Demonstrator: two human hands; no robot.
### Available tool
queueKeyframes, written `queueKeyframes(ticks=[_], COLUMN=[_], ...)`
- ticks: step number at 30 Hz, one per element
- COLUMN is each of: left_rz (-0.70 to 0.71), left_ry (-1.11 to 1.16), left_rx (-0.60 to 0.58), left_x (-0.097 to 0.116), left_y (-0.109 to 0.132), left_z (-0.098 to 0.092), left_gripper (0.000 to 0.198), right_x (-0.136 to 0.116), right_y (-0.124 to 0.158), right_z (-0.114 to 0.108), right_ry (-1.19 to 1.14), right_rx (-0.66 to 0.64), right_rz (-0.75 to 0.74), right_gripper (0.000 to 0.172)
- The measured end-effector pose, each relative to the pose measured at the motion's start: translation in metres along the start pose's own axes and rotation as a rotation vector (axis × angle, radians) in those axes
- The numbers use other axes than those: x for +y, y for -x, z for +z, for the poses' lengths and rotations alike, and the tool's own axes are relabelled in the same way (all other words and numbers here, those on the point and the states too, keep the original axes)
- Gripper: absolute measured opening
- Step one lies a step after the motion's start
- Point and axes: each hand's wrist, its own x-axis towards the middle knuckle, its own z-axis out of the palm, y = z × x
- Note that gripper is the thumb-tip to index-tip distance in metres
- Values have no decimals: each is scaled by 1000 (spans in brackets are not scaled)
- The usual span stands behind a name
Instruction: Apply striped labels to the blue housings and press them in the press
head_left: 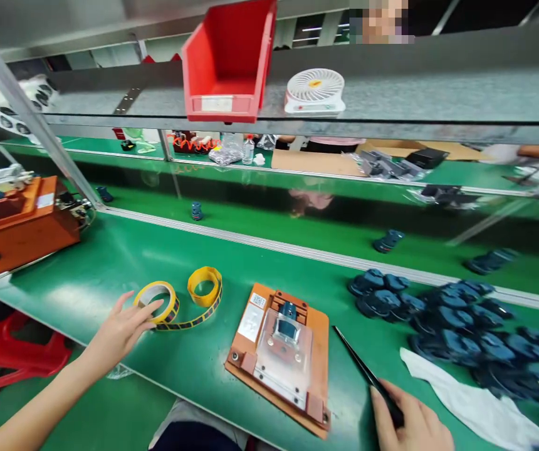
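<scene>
My left hand [126, 326] reaches over the table with its fingers spread, the fingertips at the near side of a yellow roll of stickers [173, 307]. A strip with dark labels runs from this roll to a second yellow coil [205, 287] just right of it. My right hand [410, 416] is closed around black tweezers [361, 363], whose tips point up and left toward an orange-brown fixture [244, 357]. A clear plate [274, 357] lies on the fixture, with a small dark blue part [288, 311] seated near its top.
Many dark blue parts [452, 319] are piled at the right, beside a white cloth [471, 398]. An orange machine [25, 219] stands at the left. Above, a shelf carries a red bin [222, 105] and a white fan [315, 91]. Single parts [388, 240] rest on the green belt behind.
</scene>
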Motion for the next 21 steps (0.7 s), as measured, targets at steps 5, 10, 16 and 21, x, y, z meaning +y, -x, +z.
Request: queueKeyframes(ticks=[5,10,16,21], left_rz=[41,22,-77,-184], left_ry=[-113,13,95,228], left_rx=[149,-14,-113,-172], left_x=[23,52,60,64], left_y=[-56,-124,-181,-214], left_z=[12,26,43,48], left_gripper=[31,35,37,35], right_x=[-10,-7,-7,-14], right_y=[4,6,7,3], right_z=[-5,-5,-7,-15], right_ry=[-38,-74,-144,-257], right_rx=[56,79,70,41], right_rz=[-8,1,36,197], right_gripper=[68,65,63,64])
